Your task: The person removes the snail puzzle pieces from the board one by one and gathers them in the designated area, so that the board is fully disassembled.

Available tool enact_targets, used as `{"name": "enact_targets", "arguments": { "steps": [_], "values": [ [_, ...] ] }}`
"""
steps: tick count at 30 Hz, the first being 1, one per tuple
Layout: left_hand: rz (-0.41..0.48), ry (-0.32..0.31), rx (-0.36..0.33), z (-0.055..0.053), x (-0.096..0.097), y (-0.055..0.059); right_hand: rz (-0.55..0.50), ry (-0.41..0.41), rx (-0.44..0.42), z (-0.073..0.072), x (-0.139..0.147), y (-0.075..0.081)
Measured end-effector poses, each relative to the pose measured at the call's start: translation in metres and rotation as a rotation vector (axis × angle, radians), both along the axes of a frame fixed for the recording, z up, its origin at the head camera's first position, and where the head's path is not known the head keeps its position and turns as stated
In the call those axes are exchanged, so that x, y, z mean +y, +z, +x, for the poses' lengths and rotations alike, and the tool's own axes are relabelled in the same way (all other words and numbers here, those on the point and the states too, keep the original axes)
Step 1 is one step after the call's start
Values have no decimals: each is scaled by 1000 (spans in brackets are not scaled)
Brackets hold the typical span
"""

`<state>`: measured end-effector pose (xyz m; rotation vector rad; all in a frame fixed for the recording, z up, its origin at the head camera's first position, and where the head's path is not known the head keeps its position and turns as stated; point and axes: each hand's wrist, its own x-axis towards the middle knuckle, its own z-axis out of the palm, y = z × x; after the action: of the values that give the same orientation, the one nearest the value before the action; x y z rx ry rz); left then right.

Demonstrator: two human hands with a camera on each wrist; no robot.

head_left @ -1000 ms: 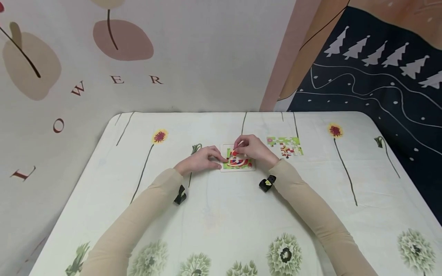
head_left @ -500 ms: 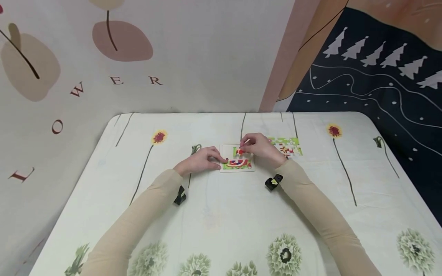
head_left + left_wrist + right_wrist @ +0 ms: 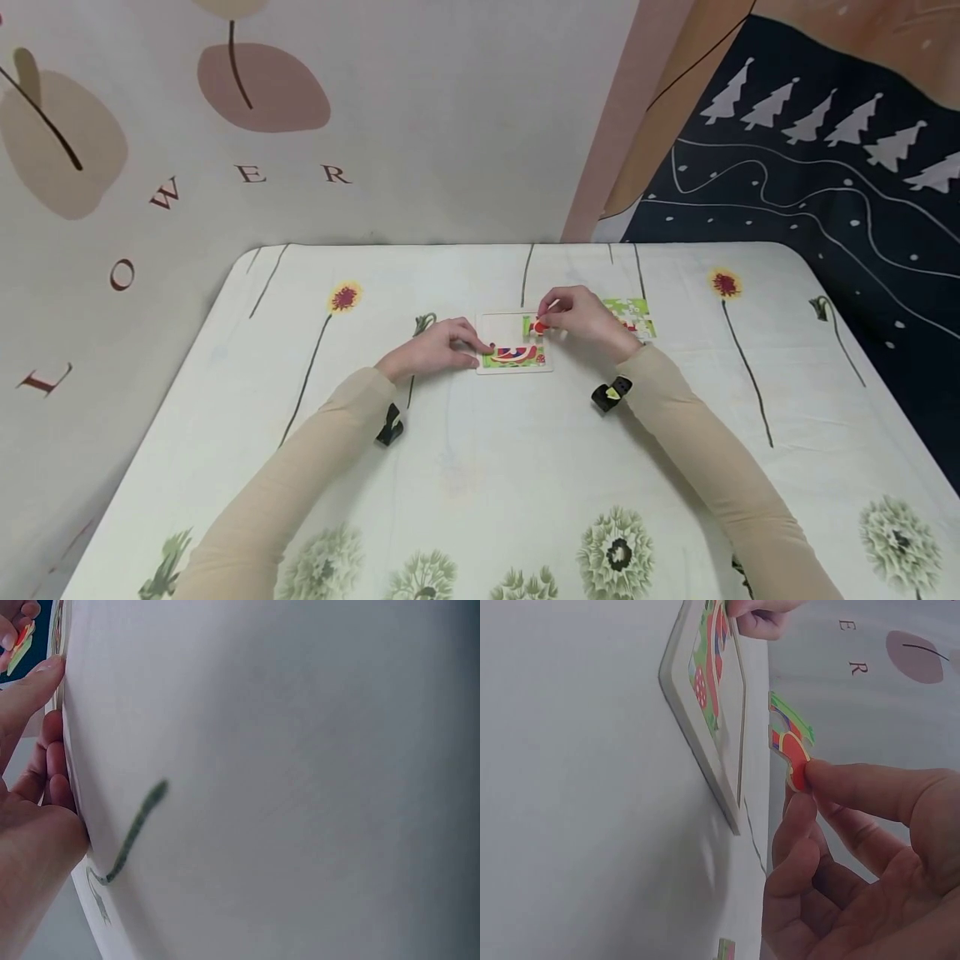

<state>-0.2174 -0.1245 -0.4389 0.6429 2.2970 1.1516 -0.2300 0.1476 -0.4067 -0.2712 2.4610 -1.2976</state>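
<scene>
Evidently, the puzzle piece (image 3: 532,326) hung raised over the tray (image 3: 497,327), mid-frame; I had the right hand (image 3: 581,313) pinching it. The left hand (image 3: 438,347), relaxed, touched the tray's left side. Joined pieces (image 3: 516,357) filled the tray's lower part; loose pieces (image 3: 633,314) lay right of centre, partly hidden. I judged the step as moving one piece, the next move calling for a steady pinch clear of the tray's edge.

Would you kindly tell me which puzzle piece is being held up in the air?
The red-and-green piece pinched by the right hand; the others lie in the tray or on the tablecloth.
</scene>
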Motion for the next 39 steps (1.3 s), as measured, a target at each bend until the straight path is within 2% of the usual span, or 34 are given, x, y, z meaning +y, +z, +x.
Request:
{"name": "enact_targets", "arguments": {
  "steps": [27,31,39],
  "values": [
    [10,4,-11,0,0,-1,80,-20,40,1,39,10],
    [12,-10,5,1,0,-1,91,-26,30,0,43,10],
    [18,-4,-8,1,0,-2,126,-37,-20,-3,53,5]
  ]
}}
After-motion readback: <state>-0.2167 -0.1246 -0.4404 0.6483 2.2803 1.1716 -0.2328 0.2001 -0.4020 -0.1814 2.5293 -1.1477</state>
